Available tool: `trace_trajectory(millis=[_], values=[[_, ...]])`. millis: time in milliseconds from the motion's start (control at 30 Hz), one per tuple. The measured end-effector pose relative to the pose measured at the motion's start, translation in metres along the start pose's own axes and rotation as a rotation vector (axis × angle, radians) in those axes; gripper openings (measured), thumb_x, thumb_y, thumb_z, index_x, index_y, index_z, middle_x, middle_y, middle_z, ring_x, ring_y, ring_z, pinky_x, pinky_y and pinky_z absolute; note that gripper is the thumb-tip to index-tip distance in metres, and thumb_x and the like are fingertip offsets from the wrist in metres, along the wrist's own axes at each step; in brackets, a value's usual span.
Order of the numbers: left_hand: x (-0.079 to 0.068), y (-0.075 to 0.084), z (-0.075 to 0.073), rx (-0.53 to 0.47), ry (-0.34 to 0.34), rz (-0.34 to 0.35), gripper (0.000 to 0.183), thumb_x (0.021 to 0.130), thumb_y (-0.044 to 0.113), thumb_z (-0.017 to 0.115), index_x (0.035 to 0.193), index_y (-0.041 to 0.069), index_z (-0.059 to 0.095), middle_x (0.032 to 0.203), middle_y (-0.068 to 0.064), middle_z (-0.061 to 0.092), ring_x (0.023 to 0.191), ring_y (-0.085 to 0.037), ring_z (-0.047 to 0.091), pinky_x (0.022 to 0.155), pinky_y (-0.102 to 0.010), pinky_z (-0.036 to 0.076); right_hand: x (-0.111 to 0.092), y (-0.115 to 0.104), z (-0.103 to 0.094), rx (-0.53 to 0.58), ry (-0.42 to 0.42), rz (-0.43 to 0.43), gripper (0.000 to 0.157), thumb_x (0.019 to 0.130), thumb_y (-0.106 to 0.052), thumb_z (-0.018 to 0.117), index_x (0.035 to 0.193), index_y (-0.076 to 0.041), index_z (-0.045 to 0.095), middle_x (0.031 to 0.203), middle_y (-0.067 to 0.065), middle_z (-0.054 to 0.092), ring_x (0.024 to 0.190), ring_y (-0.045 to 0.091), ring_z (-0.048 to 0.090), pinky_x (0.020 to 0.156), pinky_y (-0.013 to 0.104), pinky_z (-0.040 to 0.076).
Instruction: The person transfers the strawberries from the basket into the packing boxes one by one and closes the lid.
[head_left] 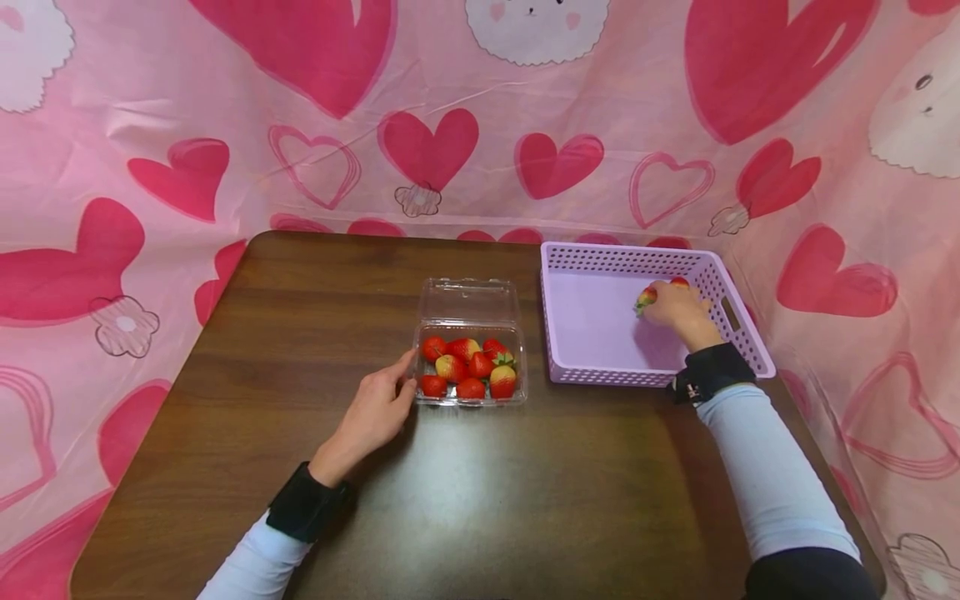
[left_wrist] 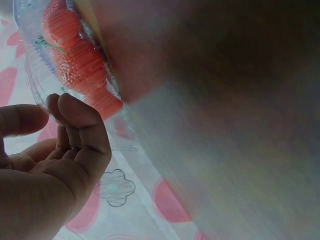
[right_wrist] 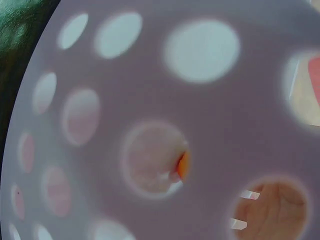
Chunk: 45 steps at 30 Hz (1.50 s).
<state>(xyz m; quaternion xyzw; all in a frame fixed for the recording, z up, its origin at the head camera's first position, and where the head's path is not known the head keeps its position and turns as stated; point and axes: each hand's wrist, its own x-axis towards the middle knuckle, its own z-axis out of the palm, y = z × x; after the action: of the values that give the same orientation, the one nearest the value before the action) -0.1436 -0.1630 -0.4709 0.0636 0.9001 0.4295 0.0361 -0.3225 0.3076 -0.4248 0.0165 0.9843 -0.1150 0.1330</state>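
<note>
A clear plastic clamshell box [head_left: 468,312] with its lid folded back holds several red and pale-tipped strawberries [head_left: 470,389]. My left hand [head_left: 378,404] rests against the box's left side, fingertips at its rim. Through the clear wall in the left wrist view, strawberries [left_wrist: 82,65] show close to those fingers. Over in the lilac basket [head_left: 592,333], my right hand [head_left: 678,310] pinches a strawberry [head_left: 647,297] with green leaves. Another strawberry [head_left: 679,282] shows just behind that hand. The perforated basket wall [right_wrist: 210,130] fills most of the right wrist view and hides much of the grip.
The basket stands right of the box on a dark wooden table [head_left: 315,308], its raised walls around my right hand. A pink sheet [head_left: 495,83] printed with hearts hangs along the table's back and sides.
</note>
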Motion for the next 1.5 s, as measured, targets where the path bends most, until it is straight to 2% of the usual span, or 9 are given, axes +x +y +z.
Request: trace_trajectory(millis=[200, 367, 567, 733, 1033, 1200, 1300, 1500], values=[[0.0, 0.001, -0.001, 0.0, -0.006, -0.012, 0.055, 0.106, 0.01, 0.057, 0.158, -0.002, 0.044, 0.074, -0.006, 0.051, 0.056, -0.021, 0.049, 0.051, -0.03, 0.043, -0.004, -0.004, -0.003, -0.001, 0.03, -0.022, 0.04, 0.096, -0.025, 0.059, 0.126, 0.002, 0.058, 0.124, 0.033, 0.057, 0.119, 0.056, 0.046, 0.104, 0.081, 0.024], [0.0, 0.0, 0.0, 0.001, -0.018, -0.02, 0.055, 0.106, 0.011, 0.057, 0.159, -0.002, 0.043, 0.075, -0.007, 0.051, 0.058, -0.022, 0.049, 0.052, -0.03, 0.044, -0.01, -0.006, -0.002, 0.014, -0.002, -0.039, 0.034, 0.095, -0.023, 0.062, 0.118, 0.002, 0.061, 0.115, 0.03, 0.059, 0.11, 0.048, 0.048, 0.101, 0.077, 0.028], [0.0, -0.001, 0.0, 0.004, -0.013, -0.009, 0.055, 0.106, 0.01, 0.056, 0.158, -0.002, 0.043, 0.075, -0.007, 0.051, 0.058, -0.021, 0.049, 0.052, -0.03, 0.043, -0.015, -0.006, 0.002, 0.036, -0.023, -0.047, 0.036, 0.095, -0.022, 0.062, 0.12, 0.003, 0.059, 0.117, 0.031, 0.057, 0.113, 0.049, 0.048, 0.102, 0.077, 0.027], [0.0, -0.001, 0.0, -0.003, -0.017, -0.019, 0.055, 0.106, 0.01, 0.056, 0.158, -0.002, 0.043, 0.075, -0.007, 0.052, 0.057, -0.021, 0.05, 0.052, -0.03, 0.044, -0.017, -0.006, 0.006, 0.049, -0.015, -0.052, 0.034, 0.095, -0.022, 0.061, 0.119, 0.002, 0.058, 0.121, 0.032, 0.058, 0.117, 0.052, 0.05, 0.103, 0.079, 0.024], [0.0, -0.001, 0.001, -0.001, -0.004, -0.005, 0.055, 0.106, 0.009, 0.056, 0.157, -0.003, 0.044, 0.075, -0.006, 0.052, 0.057, -0.02, 0.049, 0.051, -0.031, 0.044, -0.018, -0.009, 0.011, 0.06, 0.014, -0.089, 0.03, 0.095, -0.022, 0.062, 0.116, 0.001, 0.061, 0.119, 0.031, 0.063, 0.115, 0.053, 0.053, 0.104, 0.083, 0.021], [0.0, -0.001, 0.001, -0.004, -0.002, -0.003, 0.055, 0.106, 0.009, 0.057, 0.158, -0.003, 0.044, 0.074, -0.006, 0.051, 0.056, -0.02, 0.048, 0.051, -0.03, 0.043, -0.018, -0.008, 0.009, 0.077, 0.029, -0.075, 0.038, 0.095, -0.023, 0.066, 0.121, 0.003, 0.058, 0.117, 0.032, 0.062, 0.111, 0.051, 0.052, 0.102, 0.077, 0.028], [0.0, -0.002, 0.001, -0.014, -0.008, -0.012, 0.055, 0.106, 0.009, 0.057, 0.158, -0.002, 0.043, 0.075, -0.006, 0.052, 0.056, -0.021, 0.049, 0.051, -0.03, 0.044, -0.018, -0.006, 0.009, 0.073, 0.014, -0.063, 0.039, 0.094, -0.024, 0.069, 0.119, 0.004, 0.059, 0.115, 0.031, 0.061, 0.107, 0.049, 0.051, 0.099, 0.075, 0.031], [0.0, -0.004, 0.001, -0.018, -0.008, -0.009, 0.054, 0.106, 0.009, 0.056, 0.158, -0.002, 0.044, 0.074, -0.006, 0.052, 0.055, -0.021, 0.049, 0.05, -0.03, 0.044, -0.02, -0.006, 0.012, 0.087, -0.022, -0.054, 0.037, 0.095, -0.024, 0.069, 0.117, 0.004, 0.06, 0.113, 0.03, 0.062, 0.107, 0.048, 0.051, 0.103, 0.079, 0.025]])
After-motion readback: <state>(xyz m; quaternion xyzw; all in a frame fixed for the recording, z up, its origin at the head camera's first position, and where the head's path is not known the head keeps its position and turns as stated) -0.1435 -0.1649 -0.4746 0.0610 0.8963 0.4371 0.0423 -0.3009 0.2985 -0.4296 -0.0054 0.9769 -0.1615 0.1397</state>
